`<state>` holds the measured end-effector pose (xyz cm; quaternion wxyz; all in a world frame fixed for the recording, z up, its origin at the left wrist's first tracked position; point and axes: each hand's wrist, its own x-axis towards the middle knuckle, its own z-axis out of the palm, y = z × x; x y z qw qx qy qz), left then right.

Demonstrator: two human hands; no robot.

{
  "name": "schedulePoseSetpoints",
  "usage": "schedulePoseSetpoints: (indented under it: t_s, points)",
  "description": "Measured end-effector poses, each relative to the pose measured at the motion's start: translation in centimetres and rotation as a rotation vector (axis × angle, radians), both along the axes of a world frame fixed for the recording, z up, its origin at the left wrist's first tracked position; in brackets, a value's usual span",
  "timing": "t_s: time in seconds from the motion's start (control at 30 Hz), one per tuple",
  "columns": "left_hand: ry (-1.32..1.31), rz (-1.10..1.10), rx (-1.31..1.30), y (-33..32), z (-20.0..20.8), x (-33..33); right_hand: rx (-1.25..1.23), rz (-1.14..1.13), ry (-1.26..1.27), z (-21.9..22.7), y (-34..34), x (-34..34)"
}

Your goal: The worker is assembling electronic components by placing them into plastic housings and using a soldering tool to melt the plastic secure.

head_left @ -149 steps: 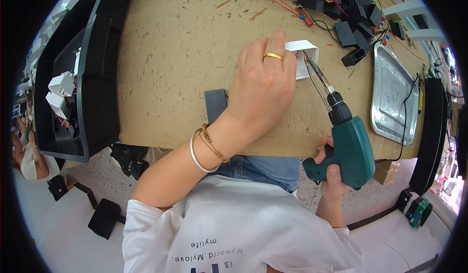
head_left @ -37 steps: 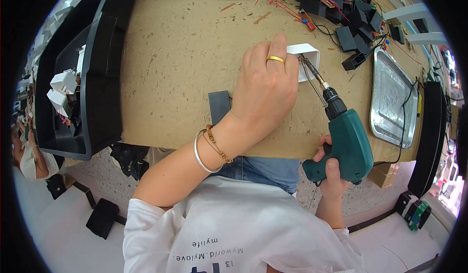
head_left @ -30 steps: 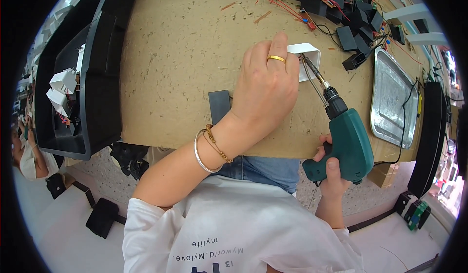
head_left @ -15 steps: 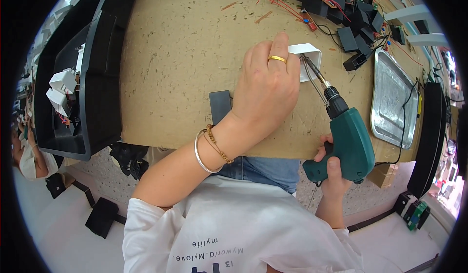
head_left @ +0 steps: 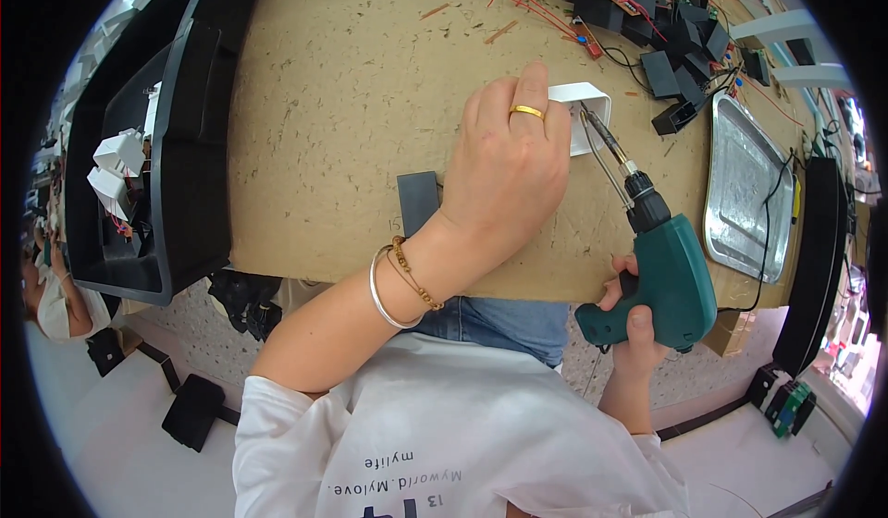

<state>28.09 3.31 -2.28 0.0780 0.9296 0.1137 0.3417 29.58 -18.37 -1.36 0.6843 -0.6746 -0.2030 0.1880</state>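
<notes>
Your white shirt (head_left: 435, 416) carries dark lettering across the chest, upside down in this view: two short lines, small digits and larger characters partly cut off below. On your worktop (head_left: 314, 129), a small number stands beside the dark block (head_left: 418, 202).

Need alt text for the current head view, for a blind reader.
The right hand grips a green soldering gun, its tip at an open white housing held by the left hand. A black bin stands at left, a metal tray at right.
</notes>
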Motion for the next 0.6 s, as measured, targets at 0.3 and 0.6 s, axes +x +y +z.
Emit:
schedulePoseSetpoints:
  t_s: [0.3, 0.6]
  points:
    - [-0.003, 0.004, -0.003, 0.0, 0.1, 0.0, 0.029, -0.014, -0.016, -0.6, -1.0, -0.3]
    - [0.01, -0.017, 0.004, -0.1, 0.3, -0.1, 0.061, -0.004, -0.011, -0.8, -1.1, -0.2]
